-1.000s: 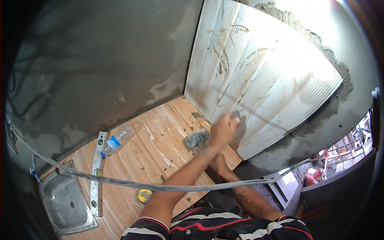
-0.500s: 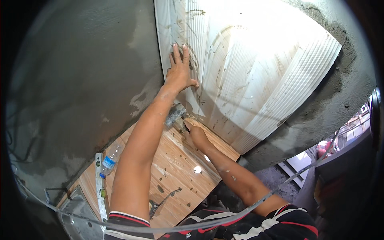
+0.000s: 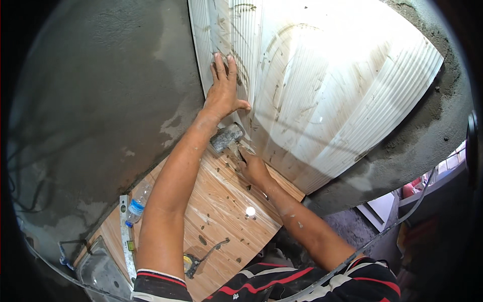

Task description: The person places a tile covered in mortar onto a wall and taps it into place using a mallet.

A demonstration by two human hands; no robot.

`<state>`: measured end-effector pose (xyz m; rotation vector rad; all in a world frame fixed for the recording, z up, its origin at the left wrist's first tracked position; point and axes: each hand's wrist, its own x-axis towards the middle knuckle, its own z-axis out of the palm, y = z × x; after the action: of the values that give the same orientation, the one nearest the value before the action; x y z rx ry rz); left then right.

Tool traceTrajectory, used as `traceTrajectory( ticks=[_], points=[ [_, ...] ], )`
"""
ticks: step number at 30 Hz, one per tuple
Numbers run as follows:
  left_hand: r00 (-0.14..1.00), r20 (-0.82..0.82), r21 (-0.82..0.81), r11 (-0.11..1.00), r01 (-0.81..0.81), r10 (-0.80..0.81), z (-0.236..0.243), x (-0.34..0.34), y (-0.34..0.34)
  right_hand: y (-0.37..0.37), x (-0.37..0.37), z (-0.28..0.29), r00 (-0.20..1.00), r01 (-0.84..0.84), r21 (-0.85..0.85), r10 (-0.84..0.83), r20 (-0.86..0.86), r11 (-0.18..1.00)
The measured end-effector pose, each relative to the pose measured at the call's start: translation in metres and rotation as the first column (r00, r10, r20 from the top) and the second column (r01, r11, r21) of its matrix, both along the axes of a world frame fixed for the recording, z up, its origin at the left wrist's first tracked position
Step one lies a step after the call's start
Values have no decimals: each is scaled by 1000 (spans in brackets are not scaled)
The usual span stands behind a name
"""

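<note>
My left hand (image 3: pixel 222 96) lies with its fingers stretched out against a large white ribbed tile (image 3: pixel 297 116), close to the wall corner. The tile is smeared with brown mortar streaks. Below that hand, my right hand (image 3: pixel 254 170) is wrapped round the handle of a mallet (image 3: pixel 227 138). The mallet's worn grey head is near the tile's lower left corner; whether it touches the tile I cannot tell. Under the mallet is a wood-patterned surface (image 3: pixel 226 201) dotted with bits of mortar.
On the surface at left are a spirit level (image 3: pixel 126 226) and a clear plastic bottle (image 3: pixel 137 207). A tape measure (image 3: pixel 189 263) lies beside my left arm. A metal sink (image 3: pixel 102 267) is at lower left. Bare grey plaster (image 3: pixel 100 100) covers the left wall. A cable (image 3: pixel 397 221) crosses the lower right.
The mallet's head has shifted slightly right and up toward the tile, along with my right hand. My left hand keeps its place on the tile. The view has shifted slightly.
</note>
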<state>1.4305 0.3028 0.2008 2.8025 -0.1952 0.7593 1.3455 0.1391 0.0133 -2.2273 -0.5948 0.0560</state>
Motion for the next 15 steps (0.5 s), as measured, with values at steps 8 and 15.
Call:
traceTrajectory(
  ticks=[8, 15],
  points=[
    [999, 45, 2, 1000, 26, -27, -8, -4, 8, 7, -49, -29, 988, -139, 121, 146, -54, 983],
    [987, -90, -310, 945, 101, -135, 20, -31, -1, 5, -40, 27, 987, -64, 45, 70, -145, 997]
  ],
)
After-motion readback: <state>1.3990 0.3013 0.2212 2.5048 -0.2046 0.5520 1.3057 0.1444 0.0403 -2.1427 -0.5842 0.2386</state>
